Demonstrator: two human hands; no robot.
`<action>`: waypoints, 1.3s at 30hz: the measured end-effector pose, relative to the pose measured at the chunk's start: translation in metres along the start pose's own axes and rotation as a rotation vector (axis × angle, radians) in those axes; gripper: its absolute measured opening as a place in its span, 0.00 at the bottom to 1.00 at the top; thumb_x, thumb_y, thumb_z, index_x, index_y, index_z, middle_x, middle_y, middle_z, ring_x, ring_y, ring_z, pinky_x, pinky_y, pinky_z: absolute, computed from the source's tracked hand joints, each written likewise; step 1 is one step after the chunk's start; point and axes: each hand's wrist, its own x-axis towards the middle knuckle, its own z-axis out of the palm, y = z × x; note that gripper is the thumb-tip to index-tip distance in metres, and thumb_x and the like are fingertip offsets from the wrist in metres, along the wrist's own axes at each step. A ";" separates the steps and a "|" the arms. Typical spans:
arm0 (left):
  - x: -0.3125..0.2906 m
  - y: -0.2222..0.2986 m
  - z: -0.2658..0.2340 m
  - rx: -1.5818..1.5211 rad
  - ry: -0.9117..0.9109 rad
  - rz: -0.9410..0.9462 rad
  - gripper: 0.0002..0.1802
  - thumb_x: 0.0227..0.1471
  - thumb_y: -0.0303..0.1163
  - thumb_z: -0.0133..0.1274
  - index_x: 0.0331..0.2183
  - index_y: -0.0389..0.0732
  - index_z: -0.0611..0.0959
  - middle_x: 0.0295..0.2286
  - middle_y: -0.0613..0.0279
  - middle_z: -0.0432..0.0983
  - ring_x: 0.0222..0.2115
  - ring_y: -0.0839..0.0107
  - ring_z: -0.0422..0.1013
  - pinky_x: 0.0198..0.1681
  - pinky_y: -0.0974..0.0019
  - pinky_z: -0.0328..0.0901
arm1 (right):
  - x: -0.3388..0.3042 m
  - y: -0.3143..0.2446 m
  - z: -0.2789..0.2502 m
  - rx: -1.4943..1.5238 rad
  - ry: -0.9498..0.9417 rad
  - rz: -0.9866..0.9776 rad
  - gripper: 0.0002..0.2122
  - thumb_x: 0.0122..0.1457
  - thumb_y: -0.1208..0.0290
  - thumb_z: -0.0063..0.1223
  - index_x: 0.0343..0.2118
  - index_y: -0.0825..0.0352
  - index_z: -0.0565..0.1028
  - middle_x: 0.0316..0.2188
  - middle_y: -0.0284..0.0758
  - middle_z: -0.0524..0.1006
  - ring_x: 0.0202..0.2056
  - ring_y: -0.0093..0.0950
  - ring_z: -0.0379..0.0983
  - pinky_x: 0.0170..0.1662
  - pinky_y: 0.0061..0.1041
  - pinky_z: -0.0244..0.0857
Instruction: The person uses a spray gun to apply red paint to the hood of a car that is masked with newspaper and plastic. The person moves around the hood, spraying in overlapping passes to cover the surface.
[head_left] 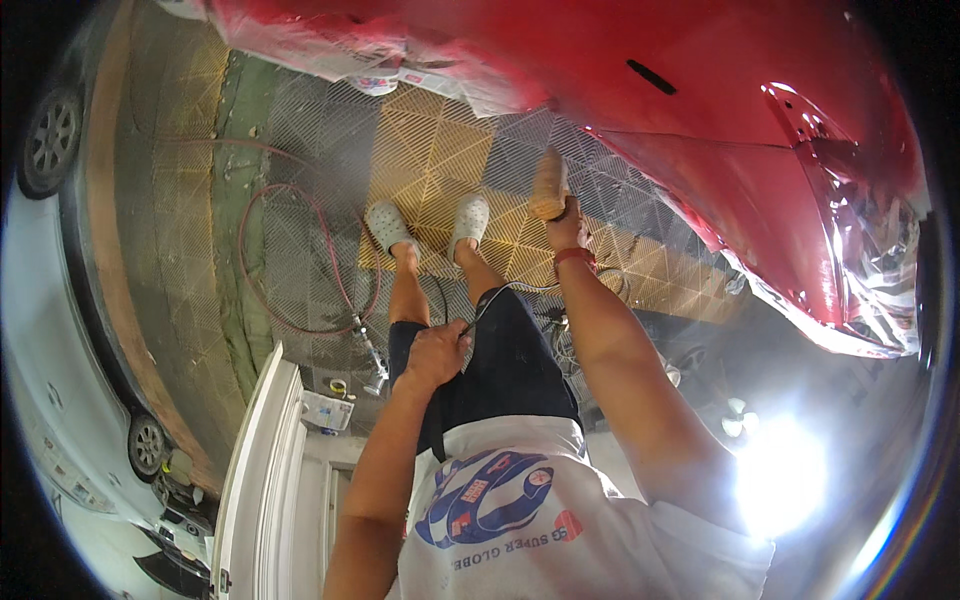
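Note:
My right hand (566,228) is closed round the rear end of a tan, rounded hand-held tool (548,188), held out beside the red car body. The tool's exact kind is hard to make out. In front of my dark shorts, my left hand (438,352) is closed on a thin cable (492,297). That cable curves right toward my right wrist, where its end is hidden. The red car panel (690,165) fills the upper right, with clear plastic sheeting (480,92) along its lower edge. A gap shows between tool and panel.
A dark red hose (243,245) loops on the grey and yellow grid floor (430,130), ending near a spray gun (374,378). Tape (338,386) lies by a white door frame (262,470). A light-coloured car (50,300) stands far left; a bright lamp (782,478) glares lower right.

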 end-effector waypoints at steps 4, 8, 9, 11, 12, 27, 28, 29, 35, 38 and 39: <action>0.015 0.028 0.034 -0.025 0.137 0.036 0.12 0.62 0.40 0.56 0.43 0.44 0.79 0.33 0.49 0.83 0.36 0.47 0.81 0.42 0.45 0.72 | 0.005 -0.051 -0.054 -0.137 -0.205 0.123 0.24 0.57 0.57 0.68 0.51 0.64 0.74 0.44 0.47 0.82 0.47 0.46 0.80 0.50 0.46 0.71; 0.002 0.049 0.057 0.020 0.145 0.031 0.12 0.62 0.40 0.56 0.42 0.44 0.81 0.33 0.47 0.83 0.35 0.45 0.80 0.41 0.44 0.72 | -0.027 -0.047 -0.112 -0.158 -0.132 0.136 0.26 0.59 0.56 0.62 0.61 0.52 0.72 0.52 0.44 0.79 0.54 0.51 0.74 0.53 0.52 0.66; -0.004 0.052 0.059 0.037 0.158 0.044 0.12 0.62 0.40 0.56 0.42 0.44 0.82 0.32 0.47 0.82 0.35 0.45 0.80 0.41 0.44 0.72 | -0.041 -0.046 -0.125 -0.113 -0.051 0.121 0.26 0.59 0.57 0.62 0.60 0.54 0.72 0.52 0.44 0.79 0.52 0.51 0.76 0.52 0.53 0.66; -0.024 0.061 0.053 -0.022 0.104 -0.010 0.14 0.64 0.42 0.53 0.43 0.43 0.81 0.34 0.43 0.82 0.38 0.39 0.79 0.43 0.42 0.72 | -0.072 -0.064 -0.154 0.004 0.023 0.116 0.26 0.58 0.58 0.62 0.59 0.57 0.72 0.51 0.45 0.79 0.50 0.52 0.77 0.51 0.53 0.67; -0.035 0.066 0.049 -0.049 0.093 -0.034 0.15 0.65 0.42 0.51 0.44 0.43 0.81 0.36 0.40 0.82 0.39 0.37 0.78 0.44 0.41 0.71 | -0.089 -0.088 -0.178 0.080 0.026 0.123 0.25 0.58 0.58 0.62 0.58 0.58 0.72 0.50 0.45 0.79 0.49 0.52 0.78 0.50 0.53 0.68; -0.135 -0.066 0.114 -0.030 0.374 -0.048 0.25 0.67 0.52 0.46 0.52 0.42 0.78 0.49 0.39 0.79 0.53 0.39 0.73 0.54 0.46 0.68 | -0.172 -0.293 -0.375 1.445 -0.053 -0.290 0.12 0.69 0.73 0.57 0.52 0.68 0.72 0.32 0.31 0.78 0.28 0.21 0.75 0.33 0.24 0.72; -0.133 -0.057 0.111 -0.063 0.338 -0.032 0.25 0.67 0.52 0.46 0.52 0.42 0.78 0.49 0.39 0.79 0.53 0.39 0.73 0.54 0.46 0.68 | -0.179 -0.298 -0.398 1.465 -0.041 -0.296 0.11 0.69 0.73 0.56 0.51 0.67 0.71 0.30 0.30 0.76 0.27 0.21 0.74 0.31 0.24 0.72; -0.139 -0.044 0.110 -0.094 0.295 -0.017 0.25 0.67 0.51 0.46 0.52 0.42 0.79 0.49 0.39 0.79 0.53 0.39 0.74 0.54 0.47 0.68 | -0.183 -0.298 -0.416 1.485 -0.027 -0.297 0.10 0.70 0.72 0.56 0.50 0.67 0.71 0.29 0.30 0.75 0.26 0.21 0.73 0.29 0.24 0.72; -0.167 0.027 0.128 -0.004 0.206 -0.017 0.23 0.67 0.48 0.47 0.53 0.41 0.79 0.48 0.38 0.80 0.52 0.42 0.75 0.55 0.50 0.67 | -0.181 -0.238 -0.487 1.408 0.167 -0.172 0.09 0.69 0.69 0.57 0.45 0.66 0.71 0.26 0.28 0.73 0.21 0.19 0.70 0.23 0.22 0.69; -0.161 0.075 0.136 0.084 0.055 -0.071 0.25 0.68 0.49 0.45 0.56 0.43 0.79 0.52 0.43 0.79 0.57 0.45 0.73 0.60 0.51 0.65 | -0.177 -0.177 -0.522 1.329 0.275 -0.152 0.09 0.69 0.67 0.57 0.45 0.65 0.72 0.24 0.26 0.73 0.20 0.17 0.70 0.21 0.20 0.69; -0.156 0.094 0.140 0.158 0.062 -0.060 0.24 0.68 0.48 0.46 0.55 0.42 0.79 0.52 0.42 0.79 0.56 0.44 0.73 0.59 0.50 0.66 | -0.177 -0.152 -0.536 1.317 0.310 -0.131 0.09 0.69 0.66 0.57 0.45 0.64 0.72 0.24 0.25 0.73 0.20 0.17 0.70 0.21 0.19 0.69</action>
